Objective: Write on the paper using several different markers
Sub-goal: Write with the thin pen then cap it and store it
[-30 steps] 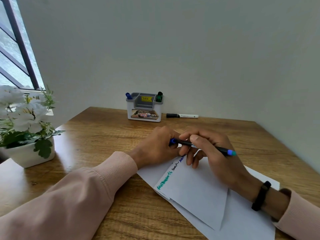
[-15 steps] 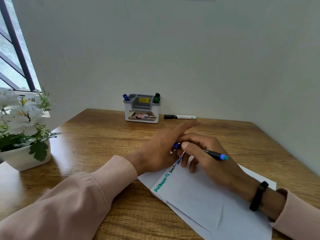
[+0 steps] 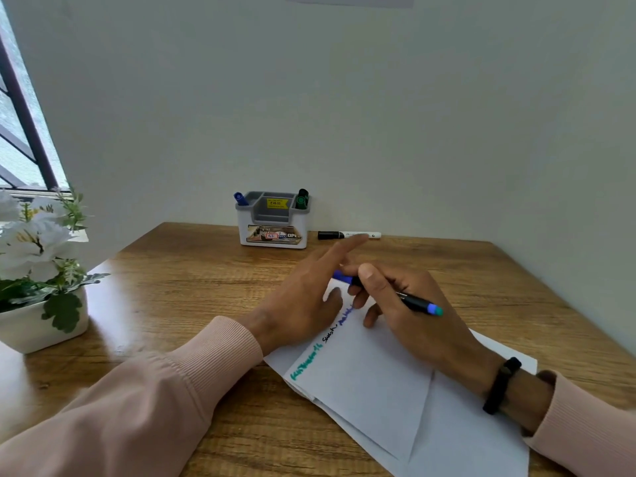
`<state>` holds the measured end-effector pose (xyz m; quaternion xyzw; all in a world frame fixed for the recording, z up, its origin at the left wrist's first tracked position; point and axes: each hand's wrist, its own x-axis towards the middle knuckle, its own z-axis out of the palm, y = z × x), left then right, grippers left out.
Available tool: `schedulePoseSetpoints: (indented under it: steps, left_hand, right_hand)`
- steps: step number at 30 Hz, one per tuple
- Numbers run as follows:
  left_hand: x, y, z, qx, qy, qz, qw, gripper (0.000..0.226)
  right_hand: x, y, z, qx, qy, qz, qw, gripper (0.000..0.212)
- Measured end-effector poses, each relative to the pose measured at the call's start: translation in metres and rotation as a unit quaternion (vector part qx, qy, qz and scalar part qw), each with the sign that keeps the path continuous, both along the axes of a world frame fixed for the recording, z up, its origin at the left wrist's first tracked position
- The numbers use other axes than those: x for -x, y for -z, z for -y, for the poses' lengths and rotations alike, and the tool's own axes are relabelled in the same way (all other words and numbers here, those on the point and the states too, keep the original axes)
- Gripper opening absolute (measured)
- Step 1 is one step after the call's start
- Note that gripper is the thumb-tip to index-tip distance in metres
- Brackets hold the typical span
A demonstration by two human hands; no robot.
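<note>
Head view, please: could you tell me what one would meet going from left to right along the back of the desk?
flower pot → blue marker in the organiser's left slot → desk organiser → green marker in its right slot → black-capped marker lying flat on the desk.

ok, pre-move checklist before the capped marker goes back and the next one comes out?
1. Marker held: ok, right hand grips it.
2. Blue cap on: ok, cap end shows beside the left hand.
3. Left hand free: ok, fingers straight, holding nothing.
4. Holder has room: ok, middle compartments look empty; blue and green markers stand at its ends.
5. Black marker reachable: ok, lies right of the holder.
6. Paper has blank space: ok, writing only along its top edge.
</note>
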<state>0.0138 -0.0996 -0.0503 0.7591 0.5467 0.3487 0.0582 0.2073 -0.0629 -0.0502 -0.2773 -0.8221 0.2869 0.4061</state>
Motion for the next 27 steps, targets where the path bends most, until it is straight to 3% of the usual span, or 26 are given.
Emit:
schedulePoseSetpoints:
  steps: [7, 11, 16, 20, 27]
  left_hand:
    - [-0.011, -0.014, 0.008, 0.029, -0.011, 0.139, 0.990, 0.040]
    - [-0.025, -0.017, 0.016, 0.073, 0.051, 0.186, 0.979, 0.035]
    - [-0.033, -0.017, 0.022, 0.109, 0.063, 0.180, 0.976, 0.072]
    - [-0.037, -0.013, 0.021, 0.133, 0.049, 0.156, 0.978, 0.129]
    - [-0.039, -0.012, 0.022, 0.097, 0.048, 0.150, 0.983, 0.138]
  right_hand:
    - [-0.004, -0.003, -0.001, -0.106, 0.091, -0.013, 0.990, 0.028]
    - [-0.005, -0.002, -0.004, -0.157, 0.073, 0.001, 0.985, 0.026]
    - [-0.006, -0.003, -0.004, -0.166, 0.081, 0.031, 0.982, 0.024]
    - [-0.005, -0.003, -0.003, -0.168, 0.090, 0.057, 0.980, 0.023]
    - [-0.004, -0.004, 0.002, -0.158, 0.092, 0.053, 0.982, 0.028]
